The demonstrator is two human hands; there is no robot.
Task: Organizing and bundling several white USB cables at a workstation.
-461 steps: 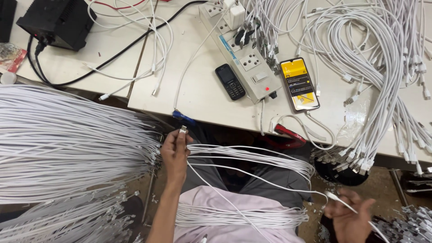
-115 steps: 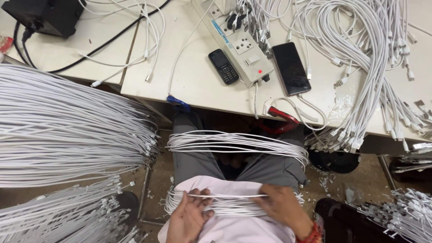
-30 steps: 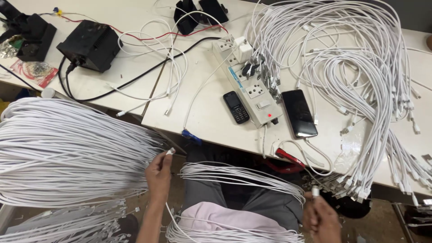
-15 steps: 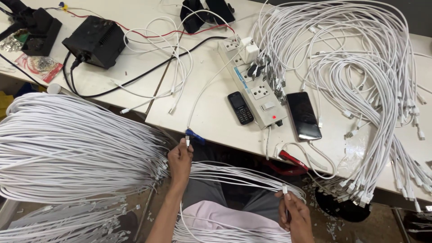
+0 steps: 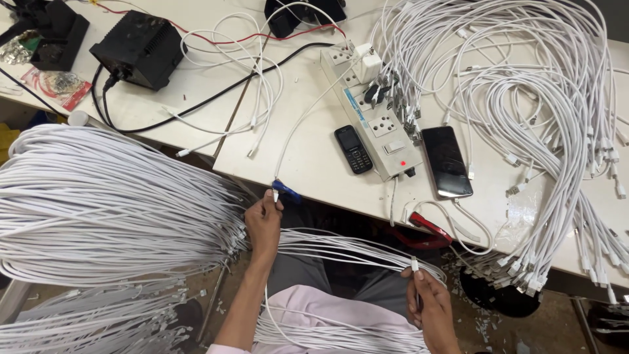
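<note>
Head: cable (image 5: 275, 308) ends betw. fingers (image 5: 267, 200)

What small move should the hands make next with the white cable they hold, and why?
Probably the left hand lifts its connector toward the power strip on the table. Each hand pinches one end of the white cable; the right hand stays low, and the strip's light glows red.

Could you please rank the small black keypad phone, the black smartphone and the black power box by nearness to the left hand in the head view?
From the left hand:
1. Small black keypad phone, up to its right.
2. Black power box, far upper left.
3. Black smartphone, further right, past the power strip.
</note>
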